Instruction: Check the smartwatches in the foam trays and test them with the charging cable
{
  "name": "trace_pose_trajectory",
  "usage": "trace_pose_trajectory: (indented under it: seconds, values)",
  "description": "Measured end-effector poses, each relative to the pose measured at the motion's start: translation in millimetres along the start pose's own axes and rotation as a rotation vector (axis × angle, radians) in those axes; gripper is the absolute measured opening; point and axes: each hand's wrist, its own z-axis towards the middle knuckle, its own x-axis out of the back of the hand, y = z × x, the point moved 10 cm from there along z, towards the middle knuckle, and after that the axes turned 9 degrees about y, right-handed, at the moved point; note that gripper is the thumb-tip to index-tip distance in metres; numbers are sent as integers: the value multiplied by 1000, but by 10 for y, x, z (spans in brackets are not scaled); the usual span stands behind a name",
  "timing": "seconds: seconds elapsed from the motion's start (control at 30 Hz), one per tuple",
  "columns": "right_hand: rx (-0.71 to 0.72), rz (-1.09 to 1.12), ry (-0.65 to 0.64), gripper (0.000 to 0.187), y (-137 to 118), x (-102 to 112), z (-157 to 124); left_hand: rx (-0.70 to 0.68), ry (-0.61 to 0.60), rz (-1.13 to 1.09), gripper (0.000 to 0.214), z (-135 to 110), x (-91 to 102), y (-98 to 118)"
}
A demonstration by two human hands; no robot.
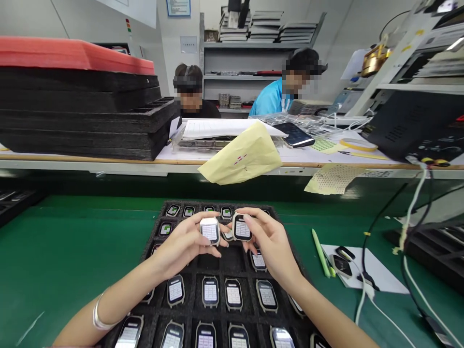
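Note:
My left hand (189, 235) grips a smartwatch without a strap (210, 230), its lit screen facing me. In my right hand (266, 233) is a second strapless smartwatch (242, 227), held by its edges with the thumb at the screen's upper corner. Both are raised side by side above a black foam tray (222, 265). Rows of similar lit watches, such as this watch case (210, 292), lie in the tray's compartments. Two compartments below my hands show bare foam. Some screens at the back have green patches. My forearms cover part of the tray's sides.
A green mat (83, 251) covers the bench. To the right lie a green pen (320, 252), white paper (380, 270) with a watch, and hanging cables (406, 232). Stacked black foam trays (79, 111) stand on the raised shelf. Two people sit beyond it.

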Motion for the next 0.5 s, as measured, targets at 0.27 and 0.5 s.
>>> trace_pose_trajectory:
  seconds: [0.27,0.5]
  values:
    - [52,51,-86,30,-61,-68,-52,-157,65,145,43,-1,27,90]
    - [58,41,-96,30,-70,-98,-78,-207,88,144,50,-2,51,155]
